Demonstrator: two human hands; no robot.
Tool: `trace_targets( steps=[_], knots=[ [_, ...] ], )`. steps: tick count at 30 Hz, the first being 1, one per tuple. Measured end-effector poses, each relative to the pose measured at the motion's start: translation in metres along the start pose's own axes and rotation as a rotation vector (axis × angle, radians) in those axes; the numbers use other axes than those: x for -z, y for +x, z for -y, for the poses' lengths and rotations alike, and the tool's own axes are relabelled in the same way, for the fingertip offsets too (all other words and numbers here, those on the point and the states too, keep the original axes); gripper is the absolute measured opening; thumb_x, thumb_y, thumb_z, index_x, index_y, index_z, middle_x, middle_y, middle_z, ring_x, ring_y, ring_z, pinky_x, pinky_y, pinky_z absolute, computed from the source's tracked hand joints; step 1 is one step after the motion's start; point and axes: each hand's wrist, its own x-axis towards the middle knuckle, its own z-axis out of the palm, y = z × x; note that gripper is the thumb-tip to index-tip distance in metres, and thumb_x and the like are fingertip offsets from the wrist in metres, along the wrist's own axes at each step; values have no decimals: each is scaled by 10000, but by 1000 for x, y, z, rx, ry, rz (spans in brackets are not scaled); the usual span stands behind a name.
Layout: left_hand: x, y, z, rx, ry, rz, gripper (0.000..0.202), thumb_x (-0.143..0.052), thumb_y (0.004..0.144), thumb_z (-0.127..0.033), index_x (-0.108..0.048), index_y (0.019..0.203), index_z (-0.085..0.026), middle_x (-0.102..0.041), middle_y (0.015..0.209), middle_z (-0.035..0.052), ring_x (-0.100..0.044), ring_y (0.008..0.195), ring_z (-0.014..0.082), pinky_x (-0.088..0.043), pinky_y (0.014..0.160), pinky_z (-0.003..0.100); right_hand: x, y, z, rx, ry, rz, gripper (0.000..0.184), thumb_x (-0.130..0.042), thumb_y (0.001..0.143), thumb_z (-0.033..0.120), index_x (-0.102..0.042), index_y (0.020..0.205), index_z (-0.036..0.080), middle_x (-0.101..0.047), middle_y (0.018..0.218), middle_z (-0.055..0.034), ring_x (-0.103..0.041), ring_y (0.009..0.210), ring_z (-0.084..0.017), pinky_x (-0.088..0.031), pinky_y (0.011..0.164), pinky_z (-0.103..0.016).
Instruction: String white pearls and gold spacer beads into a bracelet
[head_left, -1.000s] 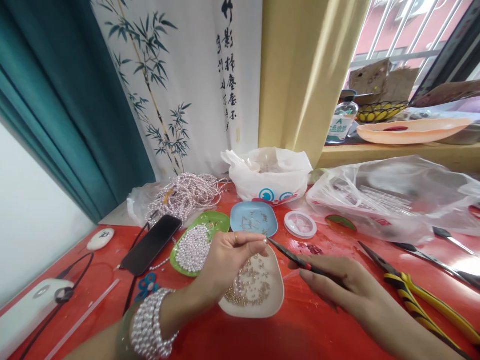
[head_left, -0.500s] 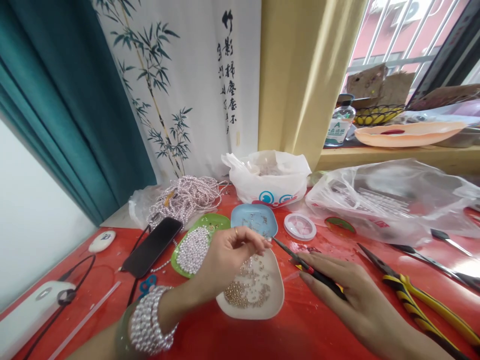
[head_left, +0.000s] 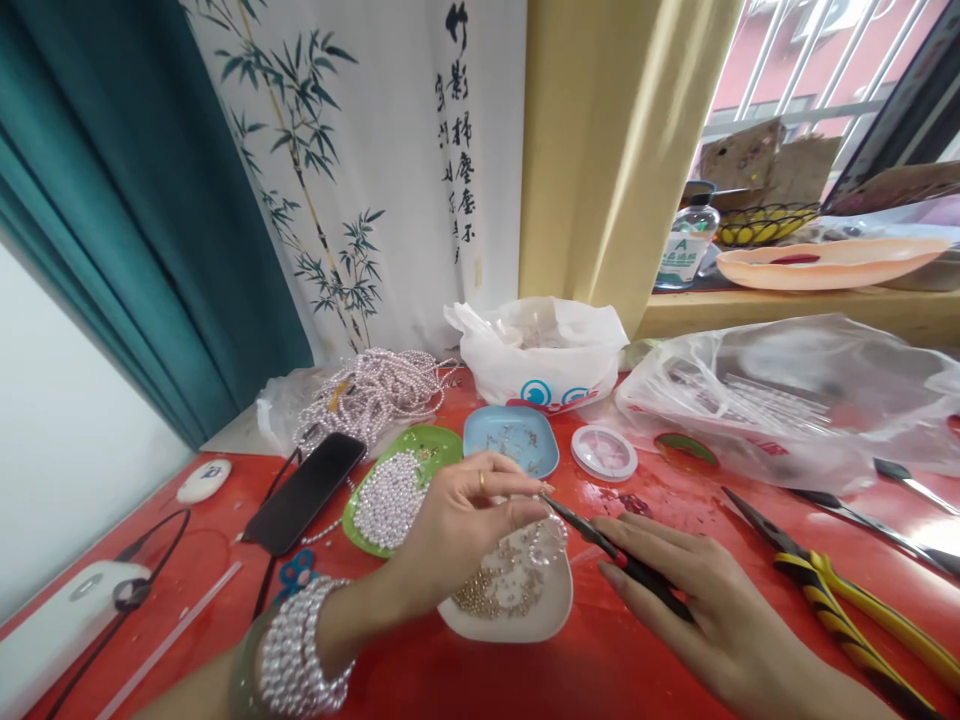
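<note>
My left hand (head_left: 487, 510), with a ring on one finger and coiled pearl bracelets (head_left: 304, 645) at the wrist, is closed in a pinch. A short strand of clear and pale beads (head_left: 551, 540) hangs from its fingertips. In my right hand (head_left: 690, 590) are slim-tipped dark pliers (head_left: 637, 570) with a red band. Their tip meets the left fingertips; whatever small piece is there cannot be made out. Beneath the left hand lies a white dish (head_left: 525, 628) of small gold and clear beads. Partly behind that hand is a green dish (head_left: 367, 540) with pearl beads.
A blue dish (head_left: 551, 440) with small metal findings and a round clear spool (head_left: 604, 453) lie beyond my hands. Yellow-and-black pliers (head_left: 810, 560) rest at the right. A phone (head_left: 304, 495) and bundled pearl strands (head_left: 382, 395) are at the left; plastic bags (head_left: 536, 350) stand behind.
My left fingertips have shifted slightly right and down, meeting the pliers' tip. The bead strand now shows hanging below them. My right hand keeps its hold, barely moved.
</note>
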Motion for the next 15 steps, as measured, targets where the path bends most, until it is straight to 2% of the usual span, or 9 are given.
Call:
trace_targets(
  steps=[4, 8, 11, 15],
  knots=[
    [-2, 1, 1, 136, -121, 25, 123, -654, 663, -226, -719, 765, -204, -647, 743, 51, -541, 604, 113, -442, 546, 220, 1, 1, 2, -5, -30, -24, 207, -459, 797, 195, -623, 912, 247, -633, 672, -47, -559, 517, -181, -419, 449, -291],
    [-4, 3, 3, 243, -220, 13, 104, -664, 642, -225, -720, 719, -182, -670, 717, 55, -505, 506, 77, -427, 490, 196, 2, 0, -2, 7, -146, -19, 252, -474, 800, 228, -600, 1019, 220, -653, 766, -79, -596, 582, -204, -453, 468, -307],
    [-3, 4, 5, 263, -215, -27, 121, -677, 631, -235, -717, 729, -175, -682, 732, 61, -516, 490, 72, -425, 483, 192, 4, 0, -7, 45, -272, -29, 301, -478, 799, 242, -575, 1077, 178, -654, 860, -117, -622, 682, -233, -494, 532, -338],
    [-2, 5, 6, 222, -180, -59, 122, -684, 627, -238, -715, 723, -171, -685, 780, 61, -530, 504, 77, -439, 490, 195, 7, 1, -9, 97, -367, -60, 288, -460, 805, 245, -587, 1049, 158, -657, 891, -129, -637, 713, -238, -515, 524, -328]
  ],
)
